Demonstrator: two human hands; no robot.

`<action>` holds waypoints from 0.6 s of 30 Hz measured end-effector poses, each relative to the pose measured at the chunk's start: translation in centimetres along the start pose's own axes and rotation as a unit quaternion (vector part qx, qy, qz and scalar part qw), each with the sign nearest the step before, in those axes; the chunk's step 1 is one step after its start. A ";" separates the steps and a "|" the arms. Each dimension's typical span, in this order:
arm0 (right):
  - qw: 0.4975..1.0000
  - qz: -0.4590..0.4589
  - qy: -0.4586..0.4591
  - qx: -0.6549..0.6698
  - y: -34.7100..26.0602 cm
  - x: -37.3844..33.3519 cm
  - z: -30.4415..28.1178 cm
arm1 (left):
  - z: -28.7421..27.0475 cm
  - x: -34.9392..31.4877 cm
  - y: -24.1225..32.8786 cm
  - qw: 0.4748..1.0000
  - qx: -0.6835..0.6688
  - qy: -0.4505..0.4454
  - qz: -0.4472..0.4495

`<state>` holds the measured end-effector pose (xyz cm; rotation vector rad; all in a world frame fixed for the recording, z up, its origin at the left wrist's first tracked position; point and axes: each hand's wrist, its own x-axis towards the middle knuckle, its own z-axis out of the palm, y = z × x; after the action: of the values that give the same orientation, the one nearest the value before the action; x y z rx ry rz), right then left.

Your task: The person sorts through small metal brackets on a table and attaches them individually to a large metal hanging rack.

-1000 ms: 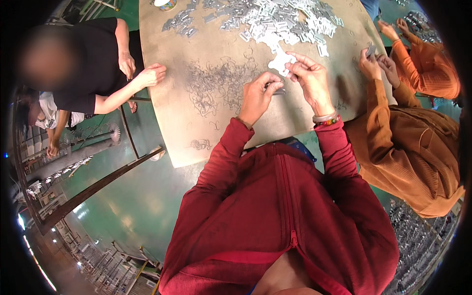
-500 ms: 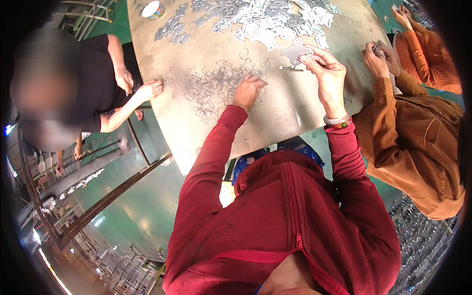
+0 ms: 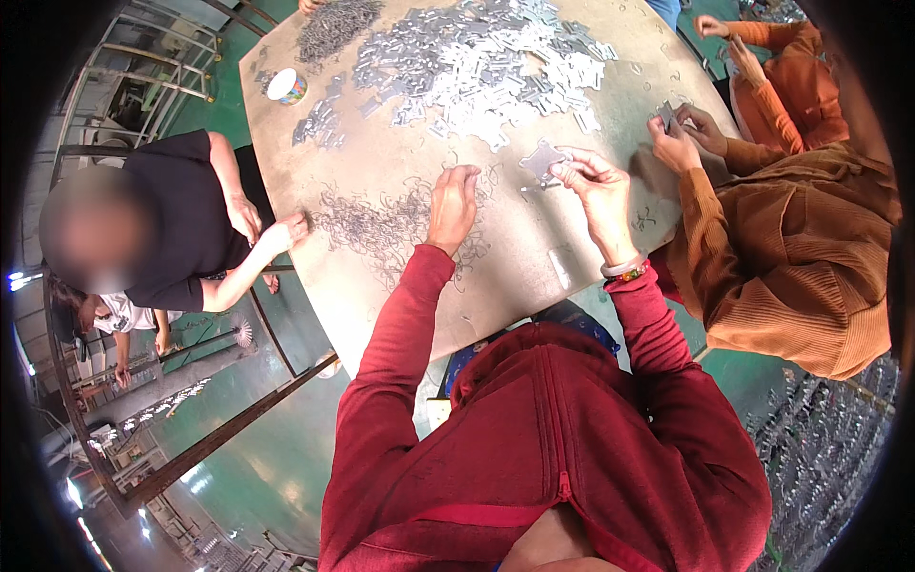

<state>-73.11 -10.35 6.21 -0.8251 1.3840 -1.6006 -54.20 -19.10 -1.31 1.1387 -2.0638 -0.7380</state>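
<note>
My right hand [image 3: 599, 191] pinches a flat grey metal plate [image 3: 540, 158] with notched edges by its right side, holding it just above the table. To its left, my left hand [image 3: 453, 205] is over the right part of a loose heap of thin bent wire clips [image 3: 367, 224]. Its fingers are bent and drawn together; whatever may be between them is hidden. Beyond both hands, a large pile of similar metal plates [image 3: 486, 71] covers the far middle of the table [image 3: 515, 257].
A paper cup [image 3: 286, 87] stands at the far left, near a dark heap of small wire pieces [image 3: 335, 30]. A person in black [image 3: 167, 219] sits at the left edge. On the right, a person in brown corduroy [image 3: 782, 257] handles a small metal part [image 3: 666, 115].
The view has tilted, so the table and piles sit lower in the picture. My left hand has moved slightly farther over the table. My right hand still holds the plate.
</note>
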 end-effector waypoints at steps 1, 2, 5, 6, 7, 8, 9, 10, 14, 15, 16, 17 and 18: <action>1.000 -0.004 -0.006 0.002 0.4 0.1 0.0 | -1.4 0.9 2.3 1.000 0.004 0.006 0.001; 1.000 0.000 -0.004 -0.008 0.8 0.1 -0.1 | -2.7 1.7 4.8 0.989 -0.126 -0.021 -0.080; 1.000 0.007 -0.018 -0.024 0.7 0.0 0.7 | -5.0 2.9 8.6 0.931 -0.325 -0.069 -0.154; 1.000 0.008 -0.024 -0.014 0.8 0.1 0.9 | -5.3 3.0 9.0 0.902 -0.396 -0.095 -0.146; 0.999 0.011 -0.029 -0.005 0.9 0.1 1.2 | -5.2 3.1 9.0 0.902 -0.395 -0.089 -0.148; 0.999 0.013 -0.035 -0.005 0.9 0.2 1.4 | -5.0 3.4 9.0 0.902 -0.401 -0.087 -0.132; 0.999 0.016 -0.034 -0.005 0.8 0.3 1.7 | -4.9 3.7 8.8 0.903 -0.405 -0.087 -0.115; 0.999 0.019 -0.032 -0.005 0.8 0.3 2.0 | -4.9 3.8 8.5 0.903 -0.405 -0.084 -0.117; 0.999 0.013 -0.044 0.018 1.0 0.6 2.8 | -4.8 4.1 7.2 0.867 -0.449 -0.098 -0.193; 0.999 0.012 -0.047 0.017 1.2 0.7 2.8 | -4.7 4.2 7.0 0.848 -0.474 -0.098 -0.216; 0.999 0.011 -0.051 0.015 1.4 0.9 2.8 | -4.7 4.2 7.0 0.849 -0.473 -0.097 -0.215; 0.999 0.009 -0.051 0.016 1.5 0.9 2.9 | -4.7 4.3 7.0 0.849 -0.466 -0.101 -0.226; 0.998 0.014 -0.055 0.023 1.6 1.1 2.8 | -4.5 4.4 7.1 0.850 -0.461 -0.105 -0.235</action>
<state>-70.79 -12.58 5.09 -0.8494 1.2701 -1.5368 -56.07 -20.43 7.92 0.9769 -1.2354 -1.8979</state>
